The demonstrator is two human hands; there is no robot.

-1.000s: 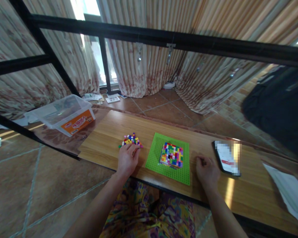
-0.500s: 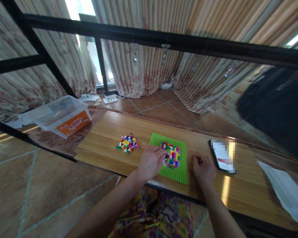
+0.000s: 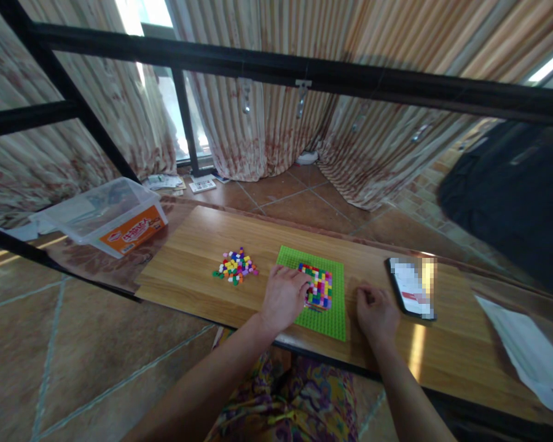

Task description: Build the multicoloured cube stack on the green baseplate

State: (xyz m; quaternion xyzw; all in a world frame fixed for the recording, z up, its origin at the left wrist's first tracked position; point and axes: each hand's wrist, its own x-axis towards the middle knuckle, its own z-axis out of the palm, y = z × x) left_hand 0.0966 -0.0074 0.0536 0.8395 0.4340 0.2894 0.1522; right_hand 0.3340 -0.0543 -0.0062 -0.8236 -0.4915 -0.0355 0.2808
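My left hand reaches over the left side of a block-shaped build of many-coloured toy bricks. Its thumb and fingers are pinched together at the build's top left, and whatever lies between the fingertips is hidden. The build stands on a green studded baseplate, partly covered by this hand. To the right of the baseplate, my right hand rests on the wooden table with its fingers curled in and nothing visible in them. A pile of loose toy bricks lies left of the baseplate.
A phone lies right of my right hand. Farther right is a white sheet. A clear plastic bin with an orange label stands beyond the table's left end. A black metal bar crosses in front of the curtains.
My left hand has shifted very slightly over the build, its fingers still pinched. My right hand stays curled in place. The whole view has moved a little.
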